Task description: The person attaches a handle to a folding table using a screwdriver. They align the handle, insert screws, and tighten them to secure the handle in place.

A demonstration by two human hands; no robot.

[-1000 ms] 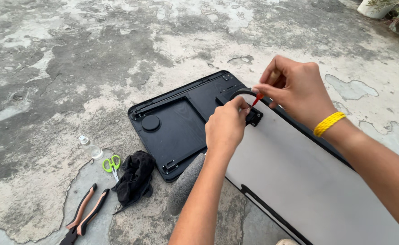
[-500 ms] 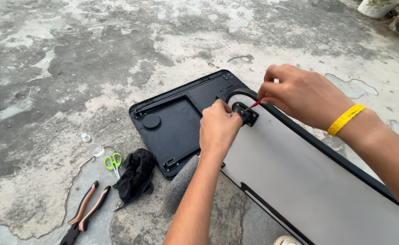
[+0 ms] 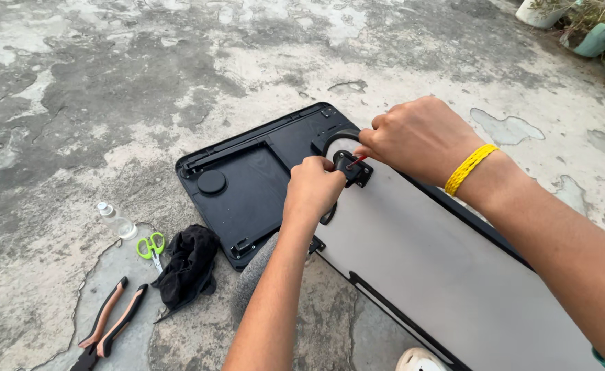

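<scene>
A flat black plastic panel (image 3: 247, 185) lies on the concrete ground, with a long white board (image 3: 440, 268) resting over its right part. My left hand (image 3: 312, 189) grips a small black bracket (image 3: 354, 169) at the white board's upper corner. Just above that bracket is my right hand (image 3: 419, 137), a yellow band on its wrist, pinching a thin red-handled tool (image 3: 359, 161) whose tip meets the bracket. Most of the tool is hidden by the fingers.
On the ground to the left lie a small clear bottle (image 3: 115, 221), green-handled scissors (image 3: 151, 246), a crumpled black cloth (image 3: 189, 264) and orange-handled pliers (image 3: 110, 323). Plant pots (image 3: 591, 34) stand at the far top right. A white round object (image 3: 418, 360) sits at the bottom edge.
Both hands have stayed at the bracket, and the right hand has shifted a little while working the red tool. The view has drifted slightly.
</scene>
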